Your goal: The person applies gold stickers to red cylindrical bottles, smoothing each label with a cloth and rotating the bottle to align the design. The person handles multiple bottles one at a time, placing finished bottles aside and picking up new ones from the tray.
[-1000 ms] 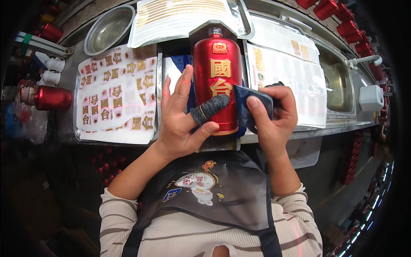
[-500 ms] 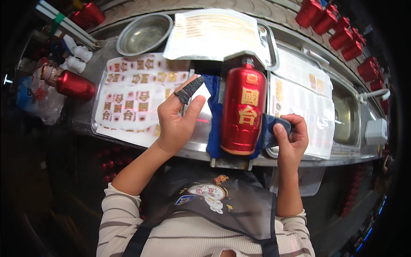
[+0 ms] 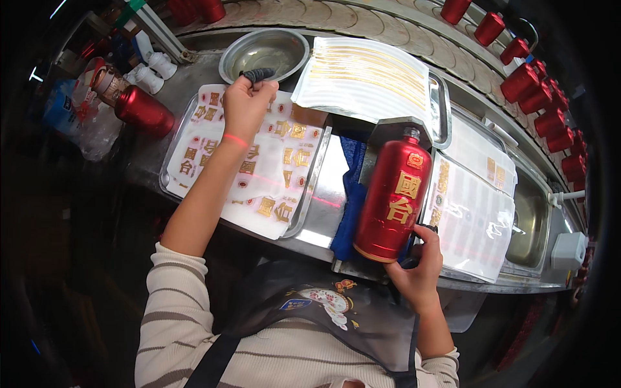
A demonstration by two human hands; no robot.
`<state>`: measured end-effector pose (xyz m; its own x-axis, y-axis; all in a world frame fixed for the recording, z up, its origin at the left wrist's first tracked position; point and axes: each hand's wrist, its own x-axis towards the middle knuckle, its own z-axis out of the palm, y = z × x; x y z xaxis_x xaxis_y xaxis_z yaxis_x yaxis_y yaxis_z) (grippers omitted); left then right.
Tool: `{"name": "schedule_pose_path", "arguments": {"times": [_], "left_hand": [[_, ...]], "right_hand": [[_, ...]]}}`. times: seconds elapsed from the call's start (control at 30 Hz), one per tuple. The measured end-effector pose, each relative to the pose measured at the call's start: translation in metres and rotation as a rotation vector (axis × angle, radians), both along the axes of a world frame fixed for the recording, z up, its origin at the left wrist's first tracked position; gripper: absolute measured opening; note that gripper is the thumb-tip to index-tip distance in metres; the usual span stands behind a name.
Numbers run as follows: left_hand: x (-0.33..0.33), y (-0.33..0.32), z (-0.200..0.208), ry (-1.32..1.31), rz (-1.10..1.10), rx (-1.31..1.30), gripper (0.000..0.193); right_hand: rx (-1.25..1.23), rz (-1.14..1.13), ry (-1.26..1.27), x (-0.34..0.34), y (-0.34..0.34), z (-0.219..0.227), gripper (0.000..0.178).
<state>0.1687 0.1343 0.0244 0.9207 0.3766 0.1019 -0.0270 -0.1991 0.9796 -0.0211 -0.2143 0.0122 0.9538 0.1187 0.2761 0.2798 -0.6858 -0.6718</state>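
A red bottle point(image 3: 391, 207) with raised gold lettering and a dark neck lies tilted on a holder with a blue cloth point(image 3: 349, 187) beneath it. My right hand point(image 3: 417, 268) is closed at the bottle's lower end, its fingers round a dark scraper-like flat piece that is mostly hidden. Near the rim of a metal bowl point(image 3: 223, 63), my left hand point(image 3: 247, 103) has curled fingers, with thumb and index finger close together and nothing visible in them. Its index finger wears a black cover. Below that hand is a white sheet of gold and red decals point(image 3: 242, 210) on a metal tray point(image 3: 297, 223).
White sheets with gold strips point(image 3: 369, 77) lie at the back on another tray. More decal sheets point(image 3: 469, 220) are right of the bottle, before a metal sink point(image 3: 530, 239). Another red bottle point(image 3: 142, 111) lies at the left. Several stand along the conveyor point(image 3: 388, 22).
My left hand has moved from beside the bottle up to the bowl, its fingers drawing together. My right hand has shifted down to the bottle's base. The whole view has turned and shifted.
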Motion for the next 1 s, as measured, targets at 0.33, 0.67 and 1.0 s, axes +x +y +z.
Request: {"name": "schedule_pose_path", "arguments": {"times": [0.33,0.67,1.0], "left_hand": [[-0.024,0.053,-0.015,0.101,0.025,0.122,0.025],[-0.061,-0.019,0.001,0.05,-0.195,0.009,0.026],[-0.091,-0.04,-0.003,0.1,-0.271,0.014,0.028]], "right_hand": [[-0.01,0.049,-0.037,0.004,0.006,0.015,0.063],[-0.038,0.053,0.034,0.004,-0.004,0.02,0.064],[-0.235,-0.068,0.215,-0.002,-0.064,0.033,0.035]]}}
